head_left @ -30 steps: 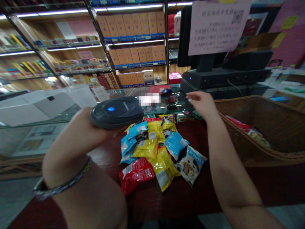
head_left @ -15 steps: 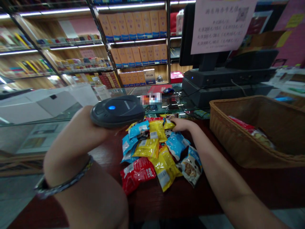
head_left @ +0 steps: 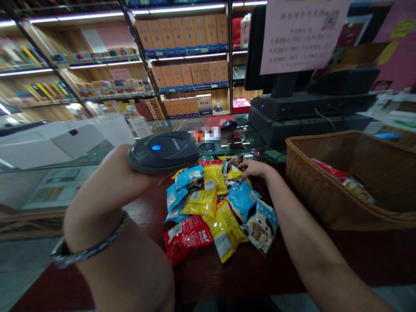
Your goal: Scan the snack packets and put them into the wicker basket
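Clasped in the left hand (head_left: 131,180), the scanner (head_left: 167,151) is left of the basket (head_left: 312,190), while the right hand (head_left: 256,169), newly at the pile (head_left: 212,204) between, seems to pinch a yellow bag (head_left: 234,173), singling it out.

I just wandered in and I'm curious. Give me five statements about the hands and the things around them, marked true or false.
1. The left hand holds a dark scanner showing a blue light. True.
2. The right hand is inside the wicker basket. False: the right hand is at a yellow packet in the pile.
3. The wicker basket stands right of the pile. True.
4. The patterned band is on the right arm. False: the patterned band is on the left.
5. A paper sheet hangs on the monitor. True.
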{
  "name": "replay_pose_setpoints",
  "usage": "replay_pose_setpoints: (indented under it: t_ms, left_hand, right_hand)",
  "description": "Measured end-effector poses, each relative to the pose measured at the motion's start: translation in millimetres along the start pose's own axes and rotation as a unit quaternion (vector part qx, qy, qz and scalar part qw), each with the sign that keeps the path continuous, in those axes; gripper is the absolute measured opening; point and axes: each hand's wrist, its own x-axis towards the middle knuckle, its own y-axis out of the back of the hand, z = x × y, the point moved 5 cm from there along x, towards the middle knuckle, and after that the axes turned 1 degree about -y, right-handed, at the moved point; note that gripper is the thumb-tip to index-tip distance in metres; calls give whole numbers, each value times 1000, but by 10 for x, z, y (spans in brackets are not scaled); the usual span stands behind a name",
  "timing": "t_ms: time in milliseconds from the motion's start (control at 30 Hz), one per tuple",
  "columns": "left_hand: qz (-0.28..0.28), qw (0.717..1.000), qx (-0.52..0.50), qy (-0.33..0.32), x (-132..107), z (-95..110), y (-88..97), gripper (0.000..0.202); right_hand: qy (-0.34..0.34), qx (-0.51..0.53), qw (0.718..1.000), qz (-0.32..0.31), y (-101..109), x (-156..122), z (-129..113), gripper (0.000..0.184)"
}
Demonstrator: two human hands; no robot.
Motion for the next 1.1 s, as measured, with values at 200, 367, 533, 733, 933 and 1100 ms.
replay_pose_setpoints:
  t_ms: [200,367,533,733,933,1100]
  left_hand:
    - [-6,1000,-9,12,8,-41,1,24]
    - [-6,999,-35,8,11,1,0,19]
    - [6,1000,-22,14,13,-14,3,22]
    - [-3,1000,-1,16,6,-13,10,28]
    - [8,1000,17,4,3,15,20,29]
    - [2,1000,7,5,19,-5,11,31]
  right_hand:
    - [17,-2,1000,16,34,-2,44,47]
    - [7,92,995,-26,-46,-12,146,59]
    - [-17,110,992,-56,-57,-58,182,52]
    - [-42,99,986,127,252,-98,184,57]
    - [22,161,932,325,585,-254,-37,80]
    - [147,226,922,279,587,-361,-404,92]
